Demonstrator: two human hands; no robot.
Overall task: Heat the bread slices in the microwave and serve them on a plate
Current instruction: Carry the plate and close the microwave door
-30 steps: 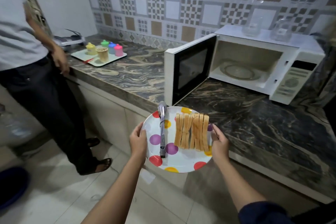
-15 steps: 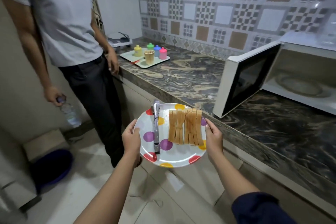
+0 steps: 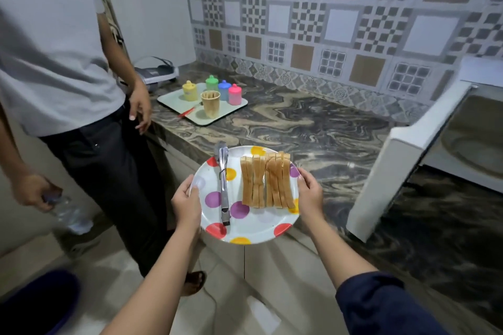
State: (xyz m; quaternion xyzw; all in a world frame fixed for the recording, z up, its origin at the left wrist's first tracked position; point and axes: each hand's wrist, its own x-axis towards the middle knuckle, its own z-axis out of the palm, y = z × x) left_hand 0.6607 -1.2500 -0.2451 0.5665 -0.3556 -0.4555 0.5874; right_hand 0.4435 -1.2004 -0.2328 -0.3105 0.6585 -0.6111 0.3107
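Observation:
I hold a white plate with coloured dots (image 3: 253, 228) in both hands, out in front of the counter edge. My left hand (image 3: 187, 205) grips its left rim and my right hand (image 3: 310, 193) grips its right rim. Several bread slices (image 3: 266, 181) stand on edge in a row on the plate's right half. Metal tongs (image 3: 223, 185) lie shut on its left half. The white microwave (image 3: 462, 139) sits at the right edge of view, door (image 3: 400, 166) swung open toward me, its glass turntable bare.
Another person in a grey shirt and dark trousers (image 3: 81, 106) stands close on the left, holding a water bottle (image 3: 68, 212). A tray of coloured lidded jars and a cup (image 3: 202, 100) rests far left on the marble counter (image 3: 313, 128). A dark blue object (image 3: 35, 304) lies on the floor.
My view has swung left, so the microwave slid to the right edge and the other person came closer in view. The plate stays held in both hands.

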